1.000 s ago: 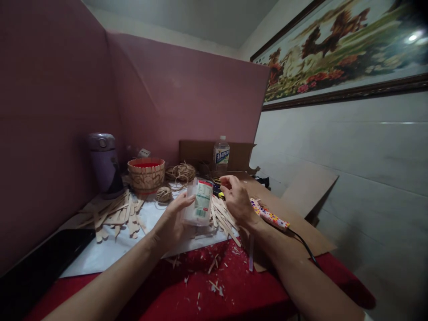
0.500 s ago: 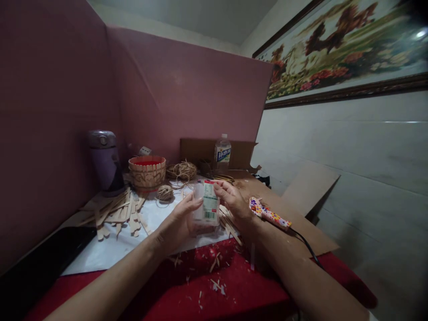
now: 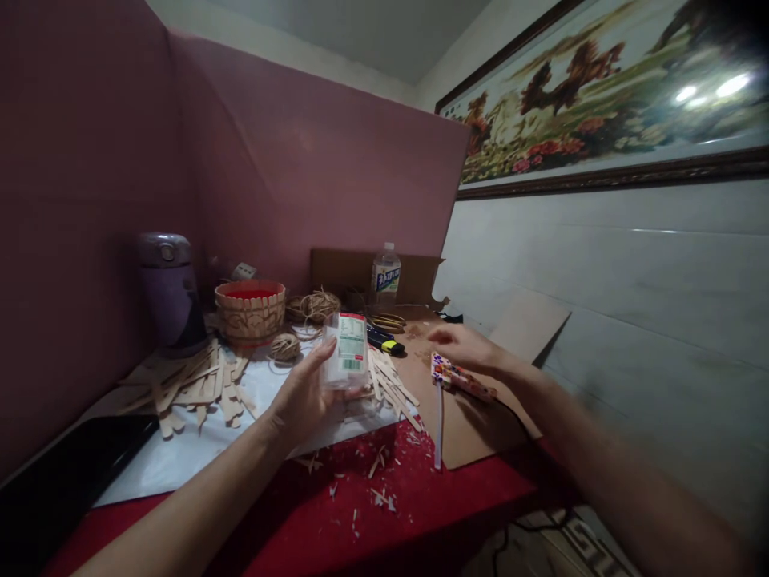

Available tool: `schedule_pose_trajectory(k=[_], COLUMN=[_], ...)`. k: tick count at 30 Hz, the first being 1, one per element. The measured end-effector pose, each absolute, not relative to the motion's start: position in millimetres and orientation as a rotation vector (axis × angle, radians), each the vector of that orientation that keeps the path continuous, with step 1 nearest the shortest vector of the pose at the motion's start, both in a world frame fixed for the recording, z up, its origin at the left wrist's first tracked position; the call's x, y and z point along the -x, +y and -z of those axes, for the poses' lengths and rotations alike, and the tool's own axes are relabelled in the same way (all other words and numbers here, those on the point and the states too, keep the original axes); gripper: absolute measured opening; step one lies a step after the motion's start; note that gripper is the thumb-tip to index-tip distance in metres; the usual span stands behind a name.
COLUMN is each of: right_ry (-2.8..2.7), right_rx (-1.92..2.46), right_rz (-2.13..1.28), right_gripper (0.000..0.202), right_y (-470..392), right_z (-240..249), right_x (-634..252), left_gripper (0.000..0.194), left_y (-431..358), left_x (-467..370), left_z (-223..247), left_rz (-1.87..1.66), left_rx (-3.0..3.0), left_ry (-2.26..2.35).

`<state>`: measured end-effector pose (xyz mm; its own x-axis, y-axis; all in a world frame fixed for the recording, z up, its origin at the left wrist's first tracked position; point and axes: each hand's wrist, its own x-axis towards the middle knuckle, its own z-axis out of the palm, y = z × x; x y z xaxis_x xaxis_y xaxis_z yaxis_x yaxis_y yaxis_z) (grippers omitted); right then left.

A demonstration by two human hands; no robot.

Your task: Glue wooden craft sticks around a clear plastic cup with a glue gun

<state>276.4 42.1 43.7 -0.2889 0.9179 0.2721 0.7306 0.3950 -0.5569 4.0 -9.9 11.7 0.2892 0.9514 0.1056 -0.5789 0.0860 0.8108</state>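
Note:
My left hand (image 3: 309,389) grips a clear plastic container (image 3: 347,353) with a green, white and red label, thumb on its left side. Over the cardboard (image 3: 474,433), my right hand (image 3: 462,346) hovers just behind a flower-patterned glue gun (image 3: 462,378); its fingers are bent and blurred, and whether they hold anything is unclear. A translucent glue stick (image 3: 438,425) extends from the gun toward the front. Flat wooden sticks (image 3: 393,389) lie right of the container, with a yellow and black cutter (image 3: 385,343) behind them.
More wooden sticks (image 3: 198,385) are spread at the left, by a black object (image 3: 78,457). Behind stand a purple flask (image 3: 171,292), a stick-covered bowl (image 3: 251,314), twine balls (image 3: 284,347) and a plastic bottle (image 3: 385,276). Shavings litter the red cloth (image 3: 360,513).
My right hand has left the container and moved right, over the glue gun. The container stays in my left hand. The view has turned slightly right.

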Motion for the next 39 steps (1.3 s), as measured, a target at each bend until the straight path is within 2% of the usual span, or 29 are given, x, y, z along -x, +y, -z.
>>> schedule_pose_trajectory(k=[2, 6, 9, 12, 14, 18, 26, 31, 39], right_ry=[-2.178, -2.193, -2.153, -2.121, -2.069, -1.938, -1.65, -1.593, -1.835], right_rx=[1.497, 1.654, 1.731, 1.723, 1.721, 1.685, 1.341, 0.894, 0.772], right_rz=[-0.427, -0.312, -0.235, -0.231, -0.254, -0.382, -0.884, -1.276, -1.23], right_gripper=[0.009, 0.032, 0.039, 0.036, 0.027, 0.002, 0.029, 0.028, 0.033], right_y=[30, 13, 10, 10, 11, 12, 3, -9, -12], right_z=[-33, -11, -6, -8, -11, -17, -49, -54, -60], right_x=[-294, -304, -298, -291, -291, -296, -274, -228, -183], left_gripper=[0.052, 0.059, 0.058, 0.054, 0.052, 0.051, 0.049, 0.05, 0.042], left_y=[-10, -10, -10, -11, -13, -14, -6, -5, 0], left_x=[-3, -2, -2, -2, -3, -3, -1, 1, 3], left_z=[-13, -13, -13, -15, -17, -19, -12, -12, -11], left_rz=[-1.23, -1.243, -1.244, -1.256, -1.256, -1.244, -1.311, -1.314, -1.335], left_rx=[-0.863, -0.809, -0.783, -0.777, -0.771, -0.764, -0.732, -0.713, -0.71], left_ry=[0.513, 0.519, 0.524, 0.523, 0.519, 0.53, 0.525, 0.519, 0.473])
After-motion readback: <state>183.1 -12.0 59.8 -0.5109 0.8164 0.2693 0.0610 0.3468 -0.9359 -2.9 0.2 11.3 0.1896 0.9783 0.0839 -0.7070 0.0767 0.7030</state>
